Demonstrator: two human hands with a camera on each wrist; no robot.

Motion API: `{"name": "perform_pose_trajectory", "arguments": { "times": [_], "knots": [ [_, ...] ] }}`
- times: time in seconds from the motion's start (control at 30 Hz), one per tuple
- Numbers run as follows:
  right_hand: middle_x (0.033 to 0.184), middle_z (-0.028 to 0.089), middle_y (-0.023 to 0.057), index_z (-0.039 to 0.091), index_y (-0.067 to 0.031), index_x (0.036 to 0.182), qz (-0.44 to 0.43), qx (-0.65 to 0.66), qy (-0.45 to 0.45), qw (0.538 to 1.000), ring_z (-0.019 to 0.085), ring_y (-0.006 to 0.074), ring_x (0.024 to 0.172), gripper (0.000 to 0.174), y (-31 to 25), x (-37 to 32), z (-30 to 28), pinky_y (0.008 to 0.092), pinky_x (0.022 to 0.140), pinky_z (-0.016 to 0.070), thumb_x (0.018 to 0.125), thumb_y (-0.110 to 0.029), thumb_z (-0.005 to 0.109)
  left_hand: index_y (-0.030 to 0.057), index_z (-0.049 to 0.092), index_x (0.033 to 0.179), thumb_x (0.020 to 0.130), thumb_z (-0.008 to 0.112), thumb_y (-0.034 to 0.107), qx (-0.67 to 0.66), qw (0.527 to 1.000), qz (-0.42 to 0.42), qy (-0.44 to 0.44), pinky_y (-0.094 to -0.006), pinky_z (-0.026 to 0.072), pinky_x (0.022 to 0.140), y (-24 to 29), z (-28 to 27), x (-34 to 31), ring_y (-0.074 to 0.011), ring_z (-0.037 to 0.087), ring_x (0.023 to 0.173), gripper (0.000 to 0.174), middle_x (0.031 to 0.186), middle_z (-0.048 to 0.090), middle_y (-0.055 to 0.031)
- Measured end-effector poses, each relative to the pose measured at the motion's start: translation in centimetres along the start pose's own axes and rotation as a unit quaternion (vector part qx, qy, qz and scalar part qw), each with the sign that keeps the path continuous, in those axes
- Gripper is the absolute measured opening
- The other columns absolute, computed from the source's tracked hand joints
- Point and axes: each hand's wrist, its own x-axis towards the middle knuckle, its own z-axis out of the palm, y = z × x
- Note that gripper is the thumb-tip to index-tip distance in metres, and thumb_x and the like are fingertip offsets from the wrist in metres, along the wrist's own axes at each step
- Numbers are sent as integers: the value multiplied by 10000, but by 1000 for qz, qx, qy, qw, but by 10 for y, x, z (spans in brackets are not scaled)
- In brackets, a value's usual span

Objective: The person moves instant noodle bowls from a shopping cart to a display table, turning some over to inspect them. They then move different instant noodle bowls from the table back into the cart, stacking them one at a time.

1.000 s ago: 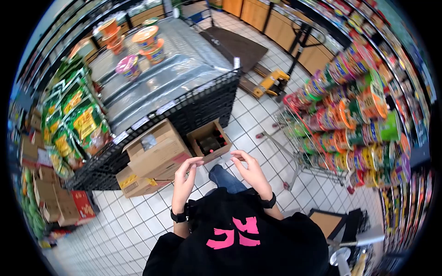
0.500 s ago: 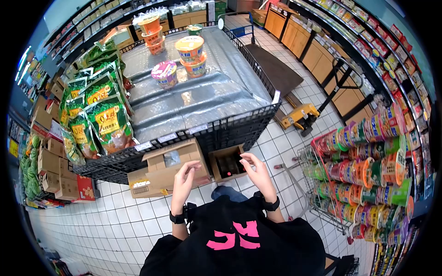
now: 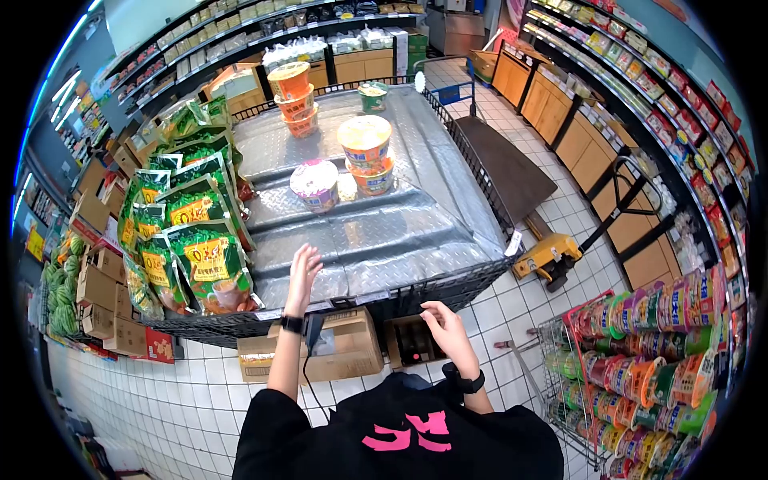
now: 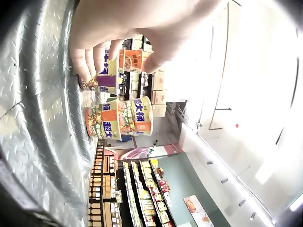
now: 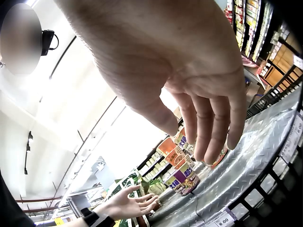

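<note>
Two empty hands
Left hand [image 3: 302, 280], fingers loosely apart, beside the grey ridged platform [image 3: 432, 248] (right hand [image 3: 450, 332]: fingers softly bent); low, even side grips would suit the round purple-and-white tub [image 3: 314, 186].

A purple-and-white instant noodle tub [image 3: 315, 186] stands upright, pale lid up, on a ridged grey deck [image 3: 432, 228]. Just beside it, 2 orange-and-white noodle tubs [image 3: 365, 154] form an upright stack. Farther back stand 3 stacked orange noodle tubs [image 3: 294, 100] and, apart from them, 1 upright green noodle tub [image 3: 373, 98], also pale-lidded.
</note>
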Motion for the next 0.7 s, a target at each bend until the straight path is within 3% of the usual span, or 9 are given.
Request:
{"name": "perform_pose_trajectory", "arguments": {
  "times": [0.13,0.27,0.3,0.43,0.57,0.7],
  "knots": [
    [940,698,137,609,8,1127,13,-16,-7,1000,682,209,884,230,-7,10,6,311,823,511,938,-122,593,93,357,1458,939,598,461,-72,996,-58,5,-427,387,1068,-16,-22,92,-285,444,1287,681,1450,382,-177],
    [923,697,134,613,6,1123,26,-11,38,999,681,208,880,222,-4,5,0,312,816,512,935,-110,588,124,20,1547,703,726,698,-64,990,-127,13,-520,290,1115,-19,-20,149,-389,232,1410,1240,1534,132,-248],
    [940,699,121,608,8,1130,33,-24,46,998,675,191,905,220,-5,2,-5,301,822,508,947,-109,575,119,-20,1542,687,736,702,-73,988,-137,22,-544,280,1114,-25,-23,161,-405,212,1413,1282,1538,111,-253],
    [952,704,115,603,13,1136,66,-42,95,992,670,179,922,229,-6,-17,-21,293,832,500,961,-128,561,189,-26,1550,672,734,717,-152,971,-184,9,-571,306,1093,-32,-18,198,-421,143,1437,1276,1566,13,-254],
    [929,696,125,603,14,1128,63,-61,169,982,671,184,874,228,2,-42,-21,299,797,507,947,-121,573,93,-8,1538,657,748,709,-186,966,-179,-12,-619,262,1106,-44,-19,230,-430,138,1428,1315,1561,36,-229],
    [914,690,131,605,13,1109,85,-63,216,971,664,174,829,212,-2,-64,-4,298,749,522,943,-116,582,99,136,1530,711,728,645,-189,973,-129,12,-637,216,1117,-38,-3,236,-412,238,1399,1150,1530,234,-185]
  ]
}}
